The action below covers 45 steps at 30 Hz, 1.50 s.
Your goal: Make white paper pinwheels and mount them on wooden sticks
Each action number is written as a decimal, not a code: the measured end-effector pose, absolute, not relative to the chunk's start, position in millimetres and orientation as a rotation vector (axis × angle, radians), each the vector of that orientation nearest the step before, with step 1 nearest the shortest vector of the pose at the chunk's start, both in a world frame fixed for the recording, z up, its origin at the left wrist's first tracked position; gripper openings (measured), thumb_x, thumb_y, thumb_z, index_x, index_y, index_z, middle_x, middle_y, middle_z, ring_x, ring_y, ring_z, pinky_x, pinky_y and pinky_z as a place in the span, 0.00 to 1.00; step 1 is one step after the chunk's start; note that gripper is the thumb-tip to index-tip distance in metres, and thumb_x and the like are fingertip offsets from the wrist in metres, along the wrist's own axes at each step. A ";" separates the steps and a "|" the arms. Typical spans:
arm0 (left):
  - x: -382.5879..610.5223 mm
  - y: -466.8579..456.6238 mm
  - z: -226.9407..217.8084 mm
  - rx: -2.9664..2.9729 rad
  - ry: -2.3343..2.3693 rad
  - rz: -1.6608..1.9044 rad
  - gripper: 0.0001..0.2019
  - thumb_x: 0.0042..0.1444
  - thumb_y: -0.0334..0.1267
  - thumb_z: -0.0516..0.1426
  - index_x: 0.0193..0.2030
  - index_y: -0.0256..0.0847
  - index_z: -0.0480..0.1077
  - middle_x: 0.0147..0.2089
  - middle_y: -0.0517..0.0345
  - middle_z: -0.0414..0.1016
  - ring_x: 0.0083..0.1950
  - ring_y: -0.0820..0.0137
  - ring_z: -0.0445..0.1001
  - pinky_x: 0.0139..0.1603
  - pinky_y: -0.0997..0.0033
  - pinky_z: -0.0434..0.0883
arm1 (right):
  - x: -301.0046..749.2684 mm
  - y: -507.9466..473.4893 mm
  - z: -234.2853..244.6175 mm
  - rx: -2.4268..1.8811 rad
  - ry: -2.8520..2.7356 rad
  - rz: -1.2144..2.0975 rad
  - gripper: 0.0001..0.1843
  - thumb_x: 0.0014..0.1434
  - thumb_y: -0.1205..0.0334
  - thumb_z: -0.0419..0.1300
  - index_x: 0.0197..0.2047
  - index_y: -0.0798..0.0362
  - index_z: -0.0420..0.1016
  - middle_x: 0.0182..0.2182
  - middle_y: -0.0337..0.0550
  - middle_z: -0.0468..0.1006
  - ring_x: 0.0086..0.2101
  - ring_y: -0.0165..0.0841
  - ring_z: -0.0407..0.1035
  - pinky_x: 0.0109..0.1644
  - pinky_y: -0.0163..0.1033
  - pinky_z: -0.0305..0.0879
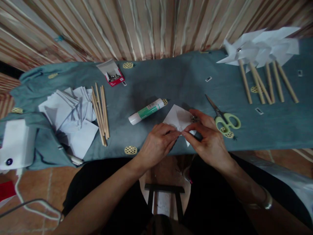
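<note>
A small folded white paper point(176, 115) lies at the near edge of the cloth-covered table, under both my hands. My left hand point(160, 138) pinches the paper's near side, its fingertips close to those of my right hand point(207, 137). Thumb and forefinger of the right hand also press on the paper near its middle. Small shiny metal bits point(194, 119) show by the right hand's fingers; their kind is hard to make out. Just beyond the left hand lies a glue stick point(148, 111) with its cap on. Green-handled scissors point(226, 120) rest right of the right hand.
Paper pinwheels point(266, 45) on wooden sticks lie at the far right. An open red box point(114, 78) of metal pins sits at the back left. Loose wooden sticks point(100, 114) lie beside piled white paper point(66, 111). A white device point(18, 142) with a cable is at the left edge.
</note>
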State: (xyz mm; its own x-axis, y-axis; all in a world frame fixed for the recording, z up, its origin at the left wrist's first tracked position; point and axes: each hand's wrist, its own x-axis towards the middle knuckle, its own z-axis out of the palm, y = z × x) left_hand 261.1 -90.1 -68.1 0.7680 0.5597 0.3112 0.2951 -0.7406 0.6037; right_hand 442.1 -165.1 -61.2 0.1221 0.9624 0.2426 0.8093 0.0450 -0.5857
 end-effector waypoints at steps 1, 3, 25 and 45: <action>261.2 -90.0 -68.4 2.424 0.639 0.669 0.10 0.64 0.34 0.54 0.46 0.37 0.75 0.43 0.50 0.77 0.46 0.67 0.75 0.46 0.63 0.74 | 442.1 -164.9 -61.2 -1.796 -1.718 0.322 0.04 0.61 0.59 0.60 0.34 0.47 0.73 0.61 0.48 0.68 0.59 0.51 0.64 0.60 0.63 0.64; 261.4 -89.7 -69.3 2.424 0.632 0.691 0.09 0.64 0.33 0.55 0.46 0.36 0.75 0.42 0.50 0.77 0.45 0.67 0.75 0.46 0.63 0.75 | 441.8 -164.6 -60.9 -1.801 -1.715 0.323 0.04 0.61 0.59 0.60 0.34 0.47 0.74 0.61 0.48 0.68 0.59 0.50 0.65 0.60 0.62 0.64; 263.2 -90.4 -71.9 2.446 0.653 0.709 0.09 0.64 0.33 0.55 0.47 0.36 0.75 0.42 0.50 0.77 0.45 0.67 0.76 0.45 0.63 0.75 | 440.4 -164.4 -60.2 -1.768 -1.731 0.283 0.05 0.63 0.58 0.59 0.38 0.46 0.75 0.60 0.49 0.69 0.59 0.51 0.65 0.60 0.62 0.65; 263.9 -90.6 -70.5 2.465 0.632 0.718 0.08 0.62 0.30 0.55 0.46 0.35 0.74 0.43 0.50 0.77 0.44 0.66 0.76 0.44 0.63 0.76 | 426.9 -168.3 -68.6 -1.687 -1.977 0.075 0.20 0.62 0.73 0.50 0.55 0.49 0.69 0.60 0.53 0.68 0.58 0.47 0.62 0.55 0.55 0.65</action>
